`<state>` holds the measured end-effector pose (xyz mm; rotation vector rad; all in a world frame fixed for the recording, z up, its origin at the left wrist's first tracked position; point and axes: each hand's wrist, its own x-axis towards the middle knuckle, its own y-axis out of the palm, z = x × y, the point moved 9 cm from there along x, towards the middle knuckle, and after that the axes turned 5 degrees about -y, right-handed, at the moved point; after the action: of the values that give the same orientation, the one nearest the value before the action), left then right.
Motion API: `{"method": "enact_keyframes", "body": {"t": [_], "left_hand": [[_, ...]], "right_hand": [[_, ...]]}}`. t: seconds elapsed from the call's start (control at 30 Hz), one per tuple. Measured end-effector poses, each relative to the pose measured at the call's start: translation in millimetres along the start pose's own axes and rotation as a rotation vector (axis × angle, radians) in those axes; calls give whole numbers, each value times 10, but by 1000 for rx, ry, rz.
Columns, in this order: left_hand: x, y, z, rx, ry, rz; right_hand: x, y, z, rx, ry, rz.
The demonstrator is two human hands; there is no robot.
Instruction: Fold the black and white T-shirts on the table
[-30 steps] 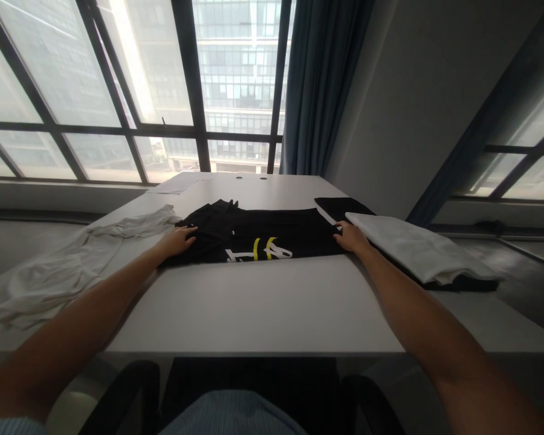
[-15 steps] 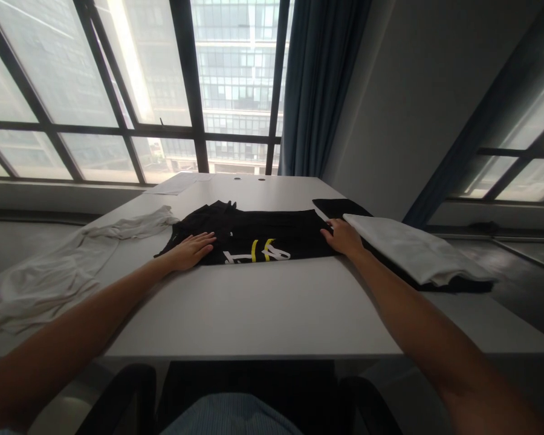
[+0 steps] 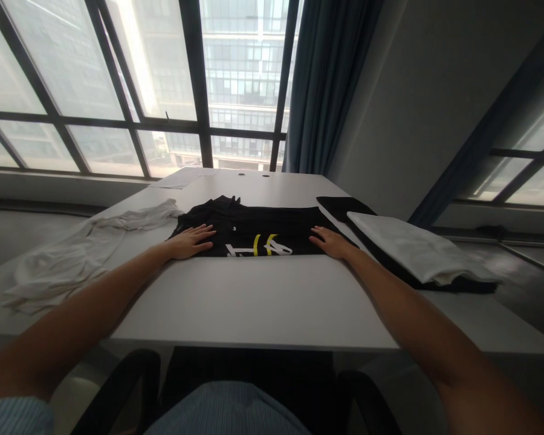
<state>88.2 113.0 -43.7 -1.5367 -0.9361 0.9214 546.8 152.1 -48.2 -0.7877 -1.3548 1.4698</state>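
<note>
A black T-shirt (image 3: 276, 220) with a white and yellow print lies folded lengthwise on the white table (image 3: 263, 302). My left hand (image 3: 190, 241) rests flat on its left part, fingers spread and pointing right. On the right part of the shirt lies my right hand (image 3: 330, 241), palm down with the fingers apart. Neither hand grips the cloth; both press on its surface. The shirt's near edge runs fairly straight between the two hands.
Left of the shirt lies a crumpled white garment (image 3: 72, 254). At the right, a folded white cloth (image 3: 412, 244) sits on black fabric (image 3: 344, 207). White paper (image 3: 181, 177) lies at the far left of the table. Chair armrests (image 3: 131, 386) stand below the front edge.
My right hand has moved left, off the shirt's right edge and onto its surface. My left hand stays on the left part. The view has shifted slightly.
</note>
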Motion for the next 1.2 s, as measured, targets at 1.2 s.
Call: {"method": "enact_keyframes", "body": {"t": [1.2], "left_hand": [[-380, -370, -69, -225, 23, 135]], "right_hand": [[-348, -436, 66, 225, 14, 321]]}}
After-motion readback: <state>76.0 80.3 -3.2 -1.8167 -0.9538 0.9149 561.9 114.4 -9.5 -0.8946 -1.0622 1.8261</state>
